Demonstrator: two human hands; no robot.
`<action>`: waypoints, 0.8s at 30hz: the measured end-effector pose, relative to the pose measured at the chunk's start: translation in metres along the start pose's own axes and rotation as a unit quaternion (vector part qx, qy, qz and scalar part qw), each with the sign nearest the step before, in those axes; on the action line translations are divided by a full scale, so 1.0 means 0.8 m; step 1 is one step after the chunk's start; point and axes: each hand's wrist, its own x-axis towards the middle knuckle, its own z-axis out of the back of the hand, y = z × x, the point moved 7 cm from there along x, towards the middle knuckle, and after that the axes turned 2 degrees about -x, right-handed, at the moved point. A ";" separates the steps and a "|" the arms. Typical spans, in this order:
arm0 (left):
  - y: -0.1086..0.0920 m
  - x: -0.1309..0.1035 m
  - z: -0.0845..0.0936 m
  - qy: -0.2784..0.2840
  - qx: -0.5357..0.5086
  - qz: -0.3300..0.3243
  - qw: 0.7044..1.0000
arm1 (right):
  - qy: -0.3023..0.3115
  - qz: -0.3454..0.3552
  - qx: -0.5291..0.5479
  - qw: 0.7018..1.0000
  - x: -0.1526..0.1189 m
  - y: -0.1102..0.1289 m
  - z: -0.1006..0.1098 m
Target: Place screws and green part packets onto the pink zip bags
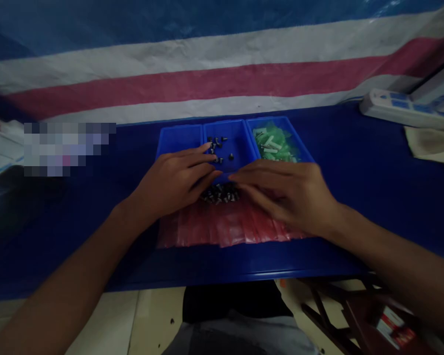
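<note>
Many screws [220, 194] mid-frame, you seem mid-sort: left hand [173, 178] loosely spread, right hand [294, 191] bunched, grip unclear; next wants fine picking.

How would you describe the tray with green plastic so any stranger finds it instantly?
Start at the dark blue table before the striped sheet. Three blue trays stand there side by side; choose the rightmost tray. It alone shows green plastic and pale strips.

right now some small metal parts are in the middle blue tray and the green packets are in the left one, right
Not quite: the head view shows the green packets in the right blue tray. Some small metal parts are in the middle blue tray, as you say.
</note>
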 end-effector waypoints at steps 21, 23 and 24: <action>0.003 -0.002 -0.006 0.022 -0.005 0.021 1.000 | 0.157 0.119 -0.170 0.966 -0.016 0.011 -0.045; 0.004 -0.003 -0.007 0.027 -0.014 0.029 0.999 | 0.154 0.132 -0.174 0.964 -0.016 0.014 -0.045; 0.005 -0.003 -0.008 0.029 -0.013 0.031 0.999 | 0.151 0.143 -0.174 0.962 -0.016 0.016 -0.045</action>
